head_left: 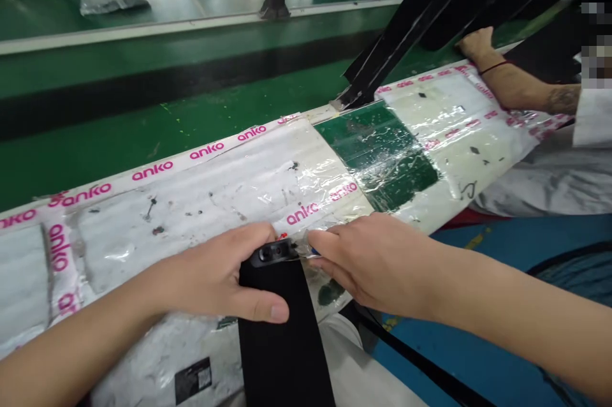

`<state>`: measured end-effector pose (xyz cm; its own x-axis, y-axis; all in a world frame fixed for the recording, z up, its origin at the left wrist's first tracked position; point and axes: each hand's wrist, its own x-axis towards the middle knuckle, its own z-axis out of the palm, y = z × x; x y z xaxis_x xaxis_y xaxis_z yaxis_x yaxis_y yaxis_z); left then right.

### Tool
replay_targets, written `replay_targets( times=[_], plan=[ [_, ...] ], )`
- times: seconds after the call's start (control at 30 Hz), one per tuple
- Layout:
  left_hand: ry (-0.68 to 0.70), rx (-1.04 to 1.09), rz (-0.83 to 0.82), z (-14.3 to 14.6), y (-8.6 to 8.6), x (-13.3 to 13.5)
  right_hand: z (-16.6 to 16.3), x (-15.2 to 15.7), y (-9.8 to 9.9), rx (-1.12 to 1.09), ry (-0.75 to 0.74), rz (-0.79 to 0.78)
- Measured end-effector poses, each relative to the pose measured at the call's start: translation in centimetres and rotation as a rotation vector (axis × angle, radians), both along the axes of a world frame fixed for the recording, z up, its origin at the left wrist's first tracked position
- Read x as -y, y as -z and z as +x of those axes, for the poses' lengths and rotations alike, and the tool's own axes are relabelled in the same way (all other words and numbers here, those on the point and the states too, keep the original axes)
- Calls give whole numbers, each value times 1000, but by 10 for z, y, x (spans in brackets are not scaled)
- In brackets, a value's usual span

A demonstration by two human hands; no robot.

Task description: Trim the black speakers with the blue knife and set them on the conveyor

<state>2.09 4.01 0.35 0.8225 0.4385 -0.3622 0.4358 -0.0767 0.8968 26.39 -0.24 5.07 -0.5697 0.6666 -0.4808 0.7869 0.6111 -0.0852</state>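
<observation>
A flat black panel (282,346) runs from the bottom of the view up to the bench edge. At its upper end sits a small black plastic fitting (274,253) with round holes. My left hand (227,273) is wrapped over this end, its thumb lying across the panel's face. Just right of the fitting, my right hand (370,260) is closed in a pinch. A bit of something blue shows at its fingertips, mostly hidden, so its kind is unclear. Tiny red specks show on the bench behind the fitting.
The bench's plastic-covered ledge (229,196) carries pink-lettered tape. A green conveyor belt (191,107) lies beyond it. Long black pieces (396,30) lean at the upper right. A co-worker's arm (521,81) rests at the far right. A small black label (192,380) shows lower left.
</observation>
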Motion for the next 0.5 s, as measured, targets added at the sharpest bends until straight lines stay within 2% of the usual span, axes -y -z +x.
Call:
replay_targets(
  times=[0.1, 0.23, 0.4, 0.5],
  plan=[
    [18, 44, 6, 1, 1, -1, 1, 5, 6, -19, 24, 9],
    [38, 42, 110, 6, 1, 0, 1, 9, 8, 1, 50, 45],
    [58, 15, 224, 11, 0, 7, 0, 22, -6, 4, 51, 91],
    [51, -4, 262, 7, -4, 14, 17, 35, -19, 12, 90, 142]
  ],
)
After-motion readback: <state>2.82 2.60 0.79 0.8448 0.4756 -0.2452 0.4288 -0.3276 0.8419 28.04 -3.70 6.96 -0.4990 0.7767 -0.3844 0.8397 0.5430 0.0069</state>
